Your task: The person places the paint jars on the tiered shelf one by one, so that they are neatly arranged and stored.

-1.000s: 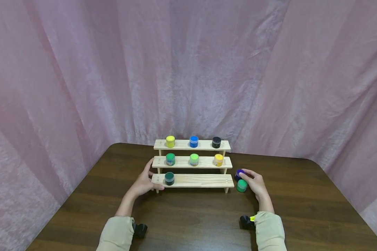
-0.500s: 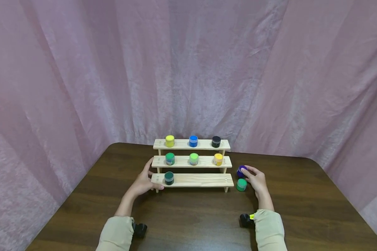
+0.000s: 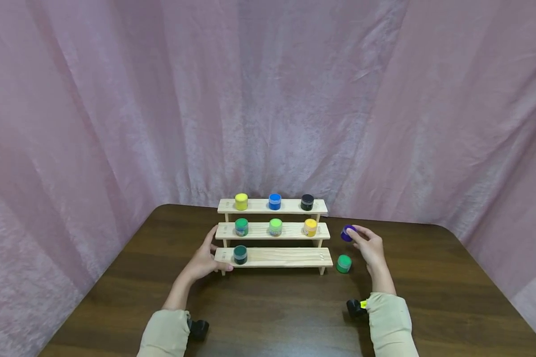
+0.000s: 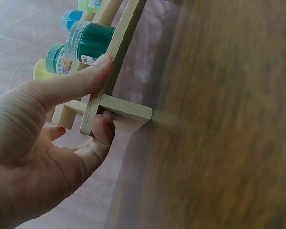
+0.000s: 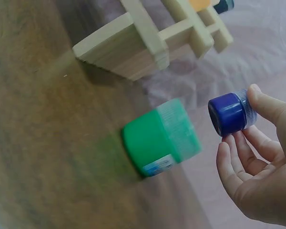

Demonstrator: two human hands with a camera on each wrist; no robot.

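Observation:
A three-tier wooden rack [image 3: 286, 257] stands on the table. My left hand [image 3: 204, 259] grips the left end of its lowest tier; in the left wrist view the thumb lies along the plank and fingers curl beneath it. A dark green paint jar [image 4: 94, 40] sits on that tier near the thumb. To the right of the rack, my right hand [image 3: 370, 248] pinches a dark blue-purple paint jar [image 5: 227, 114] between thumb and fingers, tilted and off the tabletop. A bright green paint jar [image 3: 344, 264] rests on the table just in front of this hand.
The middle tier carries green [image 3: 241, 227], light green [image 3: 275, 227] and orange-yellow [image 3: 310, 228] jars. On the top tier are yellow [image 3: 241, 202], blue [image 3: 274, 202] and black [image 3: 307, 202] ones. A pink curtain [image 3: 295, 99] hangs behind the brown table [image 3: 268, 307].
My right hand has lifted the blue-purple jar from beside the bright green jar, carrying it up and slightly right. The left hand keeps its grip on the rack.

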